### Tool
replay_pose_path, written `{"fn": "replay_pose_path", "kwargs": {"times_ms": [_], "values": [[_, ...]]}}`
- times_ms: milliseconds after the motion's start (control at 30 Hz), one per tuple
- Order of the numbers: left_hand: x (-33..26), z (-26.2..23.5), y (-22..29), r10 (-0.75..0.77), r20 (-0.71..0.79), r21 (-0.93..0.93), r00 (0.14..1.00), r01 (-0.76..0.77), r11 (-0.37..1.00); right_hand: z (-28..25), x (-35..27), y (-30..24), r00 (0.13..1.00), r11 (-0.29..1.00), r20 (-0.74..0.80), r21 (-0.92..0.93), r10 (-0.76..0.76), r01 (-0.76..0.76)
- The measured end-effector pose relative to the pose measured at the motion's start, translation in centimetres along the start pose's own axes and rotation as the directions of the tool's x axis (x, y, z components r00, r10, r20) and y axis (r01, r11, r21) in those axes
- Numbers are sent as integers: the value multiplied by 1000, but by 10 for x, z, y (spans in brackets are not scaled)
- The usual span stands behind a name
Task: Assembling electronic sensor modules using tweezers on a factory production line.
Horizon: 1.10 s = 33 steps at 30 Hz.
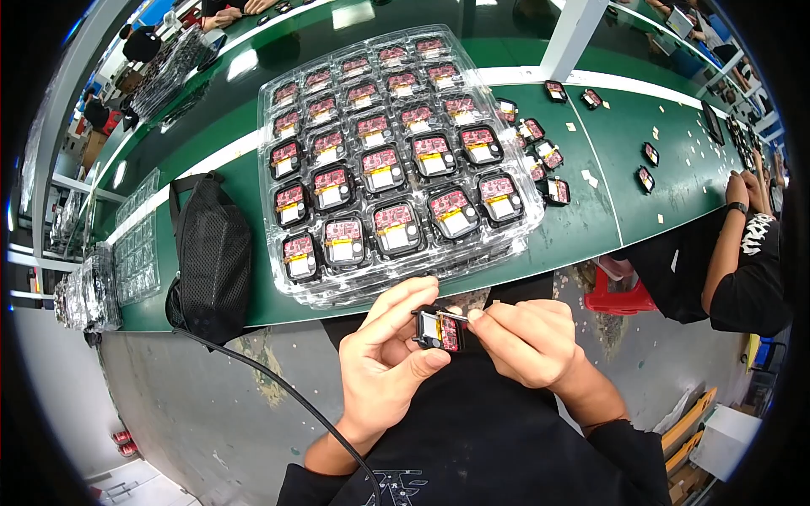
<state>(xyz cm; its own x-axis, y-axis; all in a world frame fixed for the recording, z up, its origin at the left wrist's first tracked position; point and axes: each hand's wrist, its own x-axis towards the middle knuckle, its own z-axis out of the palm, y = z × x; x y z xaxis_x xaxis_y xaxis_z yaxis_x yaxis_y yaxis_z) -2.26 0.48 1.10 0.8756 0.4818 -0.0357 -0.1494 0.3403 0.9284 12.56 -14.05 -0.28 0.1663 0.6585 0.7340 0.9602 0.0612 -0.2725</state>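
My left hand (381, 364) holds a small black square device case (428, 331) between its thumb and fingers, in front of my chest. Inside the case are a red circuit board, a silver block and a strip of yellow tape. My right hand (527, 344) is closed in a pinch around a thin metal tool (453, 316), perhaps tweezers; its tip reaches over the case. Just beyond my hands, a clear plastic tray (354, 288) lies on the green table, holding rows of similar open cases.
A black mesh bag (215, 257) sits left of the tray. A black cable (295, 395) crosses toward my left forearm. Loose cases (555, 191) and pale scraps lie right of the tray. Another person (732, 253) works at the right, near a red stool (620, 295).
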Motion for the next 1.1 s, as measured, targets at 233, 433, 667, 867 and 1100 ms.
{"fn": "replay_pose_path", "kwargs": {"times_ms": [233,433,667,867,1100], "values": [[-4,-4,5,77,28,-12,997,-77,997,-12,9,9,970,962,-99,181,224,-204],[2,-21,17,223,25,63,975,-224,973,-19,-11,65,736,733,-178,-98,653,-673],[29,-25,45,347,-53,238,937,-325,915,-9,-31,100,729,647,-153,-367,667,-669],[94,-45,71,586,-2,753,810,-384,534,-7,-35,105,701,637,-129,-326,702,-698],[151,-53,87,404,44,972,914,-132,193,-15,-35,107,649,621,-111,-206,753,-756]]}}
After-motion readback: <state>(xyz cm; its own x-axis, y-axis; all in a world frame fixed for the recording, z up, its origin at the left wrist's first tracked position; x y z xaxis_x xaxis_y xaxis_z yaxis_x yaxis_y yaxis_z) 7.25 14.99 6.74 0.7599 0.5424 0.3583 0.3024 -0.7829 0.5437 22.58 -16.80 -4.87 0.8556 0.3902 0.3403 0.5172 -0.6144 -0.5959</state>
